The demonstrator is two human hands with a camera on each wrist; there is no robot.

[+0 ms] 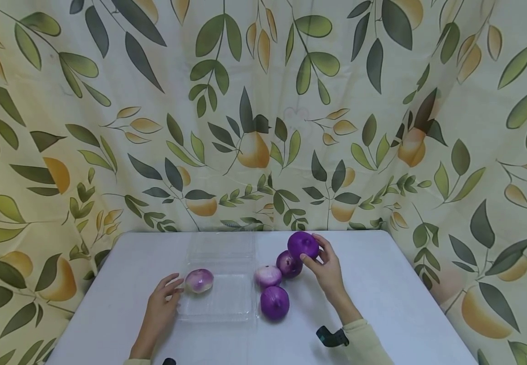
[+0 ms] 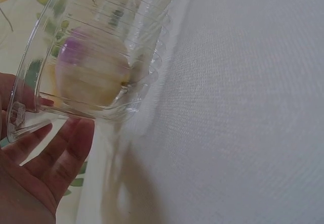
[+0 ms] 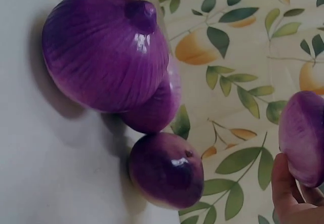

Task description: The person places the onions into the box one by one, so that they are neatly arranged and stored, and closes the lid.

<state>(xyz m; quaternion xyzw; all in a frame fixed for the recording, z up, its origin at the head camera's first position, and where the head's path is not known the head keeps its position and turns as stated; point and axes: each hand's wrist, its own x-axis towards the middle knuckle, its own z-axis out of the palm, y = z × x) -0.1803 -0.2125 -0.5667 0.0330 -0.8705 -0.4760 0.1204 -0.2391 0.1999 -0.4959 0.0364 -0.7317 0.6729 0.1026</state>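
Clear box (image 1: 229, 304): I take this as my landmark; it lies open on the white table (image 1: 382, 299), its ribbed lid (image 1: 220, 248) laid out on the far side.
Boxed onion (image 1: 199, 281): I find it inside the box, close to the left wall, whitish with a purple patch.
Left hand (image 1: 160, 306): I see it at the box's left edge, fingers reaching to the rim; whether they pinch the plastic or only rest against it, I cannot tell.
Right hand (image 1: 328, 271): I have it grasping an onion between thumb and fingers, to the right of the box.
Held onion (image 1: 303, 245): deep purple, raised off the table, right of the box and toward its far end.
Pale onion (image 1: 268, 276): just beside the box's right edge, sitting on the table.
Dark onion (image 1: 289, 264): right of the box, a little farther out than the pale one.
Front onion (image 1: 274, 303): right of the box near its front corner, round and purple, stem tip showing.
Curtain (image 1: 263, 126): beyond the box, printed with leaves and fruit.
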